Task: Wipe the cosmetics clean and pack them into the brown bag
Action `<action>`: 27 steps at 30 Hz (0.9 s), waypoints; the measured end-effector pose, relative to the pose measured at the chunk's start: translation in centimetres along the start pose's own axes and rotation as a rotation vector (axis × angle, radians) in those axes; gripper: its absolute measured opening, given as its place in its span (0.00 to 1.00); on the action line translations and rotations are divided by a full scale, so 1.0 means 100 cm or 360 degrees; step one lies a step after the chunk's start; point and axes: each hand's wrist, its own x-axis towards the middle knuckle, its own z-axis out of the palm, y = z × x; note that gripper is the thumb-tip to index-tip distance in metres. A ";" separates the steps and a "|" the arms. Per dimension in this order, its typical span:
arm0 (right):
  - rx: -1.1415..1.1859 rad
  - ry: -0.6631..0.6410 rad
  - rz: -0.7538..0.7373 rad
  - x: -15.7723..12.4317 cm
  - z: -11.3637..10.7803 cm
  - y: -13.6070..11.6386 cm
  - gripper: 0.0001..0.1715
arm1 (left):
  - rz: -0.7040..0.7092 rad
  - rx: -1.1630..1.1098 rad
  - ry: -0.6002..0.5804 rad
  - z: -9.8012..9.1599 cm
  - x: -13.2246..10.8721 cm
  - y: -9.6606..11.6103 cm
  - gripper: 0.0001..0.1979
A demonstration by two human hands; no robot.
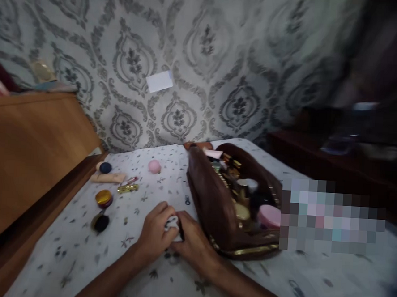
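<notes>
My left hand point(155, 232) and my right hand point(193, 241) meet low in the middle of the patterned white bedsheet point(77, 257). Both are closed around a small white crumpled thing point(172, 223) that looks like a tissue or wipe; a thin dark stick shows at the right hand's fingers. Right beside my right hand lies an open brown cosmetic bag point(212, 198) packed with several jars and tubes, a pink-lidded jar point(269, 215) among them.
Loose cosmetics lie on the sheet to the left: a pink round sponge point(154, 166), a gold tube point(128, 188), a gold-lidded jar point(104, 198), a black compact point(100, 222), a beige tube point(108, 177). A wooden headboard point(26, 151) stands left; dark furniture stands right.
</notes>
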 end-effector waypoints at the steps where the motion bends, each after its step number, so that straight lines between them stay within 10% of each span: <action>1: 0.0028 -0.0019 -0.0031 0.000 0.001 0.001 0.25 | 0.0024 -0.0033 0.0006 -0.001 0.001 0.000 0.03; 11: 0.0014 -0.0190 -0.0066 -0.001 0.005 0.005 0.63 | -0.0333 -0.0566 0.0104 -0.016 0.003 -0.011 0.03; 20: 0.0073 -0.0217 -0.0292 -0.003 -0.001 0.001 0.41 | -0.0586 -0.0745 0.0249 -0.010 0.006 -0.040 0.04; 27: 0.0916 -0.0201 -0.0011 0.003 0.001 -0.006 0.29 | -0.0661 -0.0910 0.0212 -0.010 -0.002 -0.029 0.22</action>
